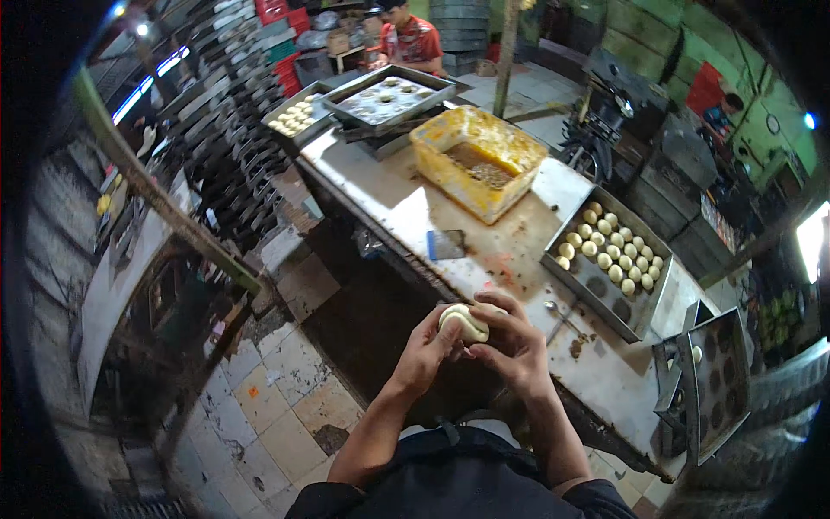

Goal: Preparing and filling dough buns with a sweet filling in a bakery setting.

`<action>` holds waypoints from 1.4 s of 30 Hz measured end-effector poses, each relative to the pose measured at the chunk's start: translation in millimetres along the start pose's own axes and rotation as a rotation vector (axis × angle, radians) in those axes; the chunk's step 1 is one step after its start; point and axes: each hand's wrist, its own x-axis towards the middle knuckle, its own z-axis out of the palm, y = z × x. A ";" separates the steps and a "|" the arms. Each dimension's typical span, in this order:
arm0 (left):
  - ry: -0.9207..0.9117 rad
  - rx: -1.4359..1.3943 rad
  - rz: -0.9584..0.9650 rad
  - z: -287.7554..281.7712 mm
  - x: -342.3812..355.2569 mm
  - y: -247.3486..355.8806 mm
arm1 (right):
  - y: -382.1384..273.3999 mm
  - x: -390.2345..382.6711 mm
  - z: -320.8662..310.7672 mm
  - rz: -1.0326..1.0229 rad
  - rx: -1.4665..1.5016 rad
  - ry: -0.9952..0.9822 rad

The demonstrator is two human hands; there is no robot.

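Note:
A piece of pale dough (464,323), with a fold across its top, is held between both hands in front of my body, by the near edge of the table (450,221). My left hand (426,348) curls round its left side, thumb pressed on the front. From the right, my right hand (512,339) closes on it with bent fingers. Right of my hands stands a metal tray (596,311) with rows of pale dough balls (616,252). A spoon (564,322) lies on the table beside brown crumbs of filling (577,346).
A yellow tub (432,164) with brown filling stands mid-table, near a flat scraper (447,245). Farther back are a large tray (389,117) and another with dough balls (296,119). Tilted trays (718,389) stand at right. A person in red (413,43) and a motorcycle (596,130) are beyond.

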 end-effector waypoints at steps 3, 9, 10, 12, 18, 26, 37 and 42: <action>0.088 -0.306 0.112 -30.5 -28.9 -2.0 | 26.6 -16.9 40.6 -0.171 -0.357 -0.150; 0.138 -0.291 0.094 -78.1 -87.0 -21.1 | 50.6 -41.8 117.2 0.312 -0.104 0.137; 0.111 -0.145 0.163 -76.0 -98.9 -12.4 | 53.2 -48.2 115.9 0.370 -0.017 0.156; 0.047 0.188 0.351 -79.4 -116.6 -0.6 | 54.7 -58.6 113.8 0.412 0.064 0.192; 0.087 0.271 0.253 -69.6 -131.7 -10.9 | 27.9 -96.5 126.3 0.089 -0.422 0.052; -0.177 0.689 0.594 111.4 -139.1 -64.3 | -0.7 -218.0 -19.6 0.058 -0.208 0.368; -0.681 0.732 -0.171 278.7 -127.0 -157.8 | -25.0 -368.8 -163.6 0.041 -0.346 0.701; -0.758 0.674 -0.202 333.1 -100.2 -138.7 | -36.7 -364.7 -213.5 -0.231 -0.059 0.582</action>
